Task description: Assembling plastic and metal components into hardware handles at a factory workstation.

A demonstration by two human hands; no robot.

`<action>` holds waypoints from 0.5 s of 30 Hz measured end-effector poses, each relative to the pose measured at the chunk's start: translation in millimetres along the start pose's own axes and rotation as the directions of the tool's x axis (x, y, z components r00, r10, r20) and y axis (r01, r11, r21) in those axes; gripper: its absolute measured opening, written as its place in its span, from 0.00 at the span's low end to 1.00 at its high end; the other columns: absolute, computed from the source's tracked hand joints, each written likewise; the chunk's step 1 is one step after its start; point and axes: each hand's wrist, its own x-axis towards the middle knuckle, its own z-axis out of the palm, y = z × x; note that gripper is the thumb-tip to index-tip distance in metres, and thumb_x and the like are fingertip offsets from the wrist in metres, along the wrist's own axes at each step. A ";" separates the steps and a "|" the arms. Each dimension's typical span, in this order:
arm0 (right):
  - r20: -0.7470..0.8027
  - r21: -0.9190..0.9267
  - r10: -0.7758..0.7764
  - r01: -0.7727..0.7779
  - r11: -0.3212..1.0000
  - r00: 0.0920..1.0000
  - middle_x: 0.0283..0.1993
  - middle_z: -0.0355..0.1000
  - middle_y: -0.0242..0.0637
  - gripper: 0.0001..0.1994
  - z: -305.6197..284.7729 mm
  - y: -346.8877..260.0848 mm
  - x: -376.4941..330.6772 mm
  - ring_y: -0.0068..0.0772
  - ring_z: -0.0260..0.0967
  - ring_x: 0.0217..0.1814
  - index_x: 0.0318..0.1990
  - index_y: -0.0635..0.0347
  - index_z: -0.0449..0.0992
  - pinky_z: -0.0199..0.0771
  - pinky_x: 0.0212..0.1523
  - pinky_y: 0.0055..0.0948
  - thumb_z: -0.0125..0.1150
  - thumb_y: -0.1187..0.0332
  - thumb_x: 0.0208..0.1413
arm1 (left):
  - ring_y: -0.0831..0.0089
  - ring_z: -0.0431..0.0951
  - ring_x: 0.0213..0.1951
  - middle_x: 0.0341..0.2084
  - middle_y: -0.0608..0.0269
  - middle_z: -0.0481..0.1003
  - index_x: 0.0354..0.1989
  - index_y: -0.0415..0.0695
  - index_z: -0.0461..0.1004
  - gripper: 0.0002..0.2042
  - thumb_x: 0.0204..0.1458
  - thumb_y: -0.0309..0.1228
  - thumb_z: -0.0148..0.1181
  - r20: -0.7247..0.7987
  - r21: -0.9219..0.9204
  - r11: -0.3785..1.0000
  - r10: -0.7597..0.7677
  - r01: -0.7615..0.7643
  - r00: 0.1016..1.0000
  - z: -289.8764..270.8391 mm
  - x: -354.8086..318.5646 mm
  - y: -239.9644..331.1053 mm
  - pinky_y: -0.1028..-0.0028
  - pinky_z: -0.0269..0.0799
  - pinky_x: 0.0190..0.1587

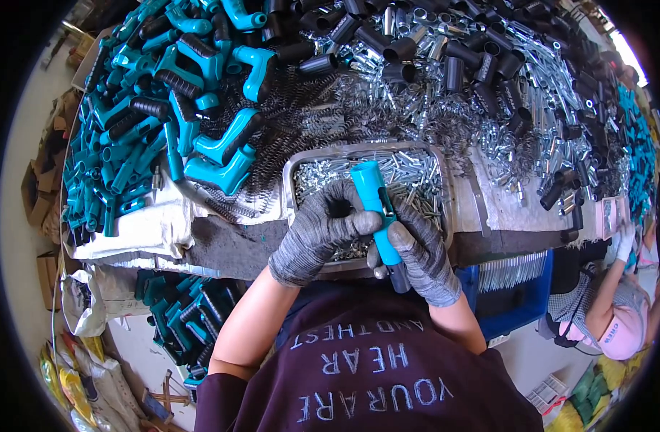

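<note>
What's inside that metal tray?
Many small silvery metal pieces, some screw-like, lie in the metal tray. The left hand, right hand and teal handle hide part of its contents.

The table bears teal handles, black tubes, springs, a tray.

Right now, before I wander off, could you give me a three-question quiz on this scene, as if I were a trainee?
1. What colour is most of the handle held by the left grip and right grip?
2. True or false: the left grip is bare.
3. Where is the blue crate compared with the tabletop? A) resting on it; B) lower than it; C) hanging above it.

Key: 1. Teal. 2. False; it wears a grey glove. 3. B.
</note>
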 end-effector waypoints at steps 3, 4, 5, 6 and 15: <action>0.012 0.048 0.005 -0.006 0.999 1.000 0.44 0.71 0.38 0.31 -1.4 4.8 -1.2 0.23 0.72 0.31 0.67 0.61 0.55 0.73 0.25 0.20 0.53 0.54 0.63 | 0.70 0.78 0.22 0.24 0.56 0.77 0.34 0.37 0.70 0.10 0.51 0.26 0.66 0.087 0.220 0.975 0.010 -0.029 0.996 3.8 -1.5 9.6 0.74 0.75 0.27; 0.011 0.075 0.002 -0.003 0.997 1.000 0.44 0.71 0.38 0.31 -0.8 6.5 -2.2 0.23 0.72 0.30 0.67 0.61 0.55 0.73 0.25 0.20 0.53 0.54 0.63 | 0.70 0.78 0.22 0.24 0.56 0.77 0.34 0.37 0.70 0.10 0.51 0.26 0.66 0.090 0.219 0.975 0.008 -0.028 0.996 4.6 -0.9 10.4 0.74 0.75 0.27; 0.014 0.076 0.002 -0.003 0.997 1.000 0.44 0.71 0.38 0.31 0.9 7.3 -2.5 0.23 0.72 0.30 0.67 0.61 0.55 0.73 0.25 0.20 0.53 0.54 0.63 | 0.70 0.78 0.22 0.25 0.56 0.77 0.34 0.37 0.70 0.10 0.50 0.26 0.66 0.106 0.176 0.984 0.009 -0.028 0.994 4.2 -0.9 11.9 0.74 0.75 0.27; -0.010 0.086 0.006 -0.005 0.996 1.000 0.42 0.71 0.37 0.31 2.8 7.9 -2.9 0.22 0.71 0.30 0.67 0.61 0.56 0.73 0.25 0.20 0.54 0.53 0.62 | 0.70 0.78 0.21 0.25 0.56 0.77 0.34 0.38 0.70 0.10 0.50 0.25 0.66 0.122 0.132 0.991 0.011 -0.027 0.992 3.4 -0.8 13.2 0.74 0.75 0.26; -0.242 0.054 0.046 -0.034 0.998 0.969 0.31 0.71 0.33 0.24 -12.2 -9.9 -1.8 0.19 0.69 0.24 0.54 0.61 0.68 0.71 0.20 0.19 0.56 0.51 0.60 | 0.61 0.79 0.33 0.31 0.56 0.78 0.36 0.45 0.78 0.08 0.49 0.32 0.64 0.030 0.998 0.047 0.115 -0.036 0.993 -23.2 -21.6 9.1 0.65 0.75 0.36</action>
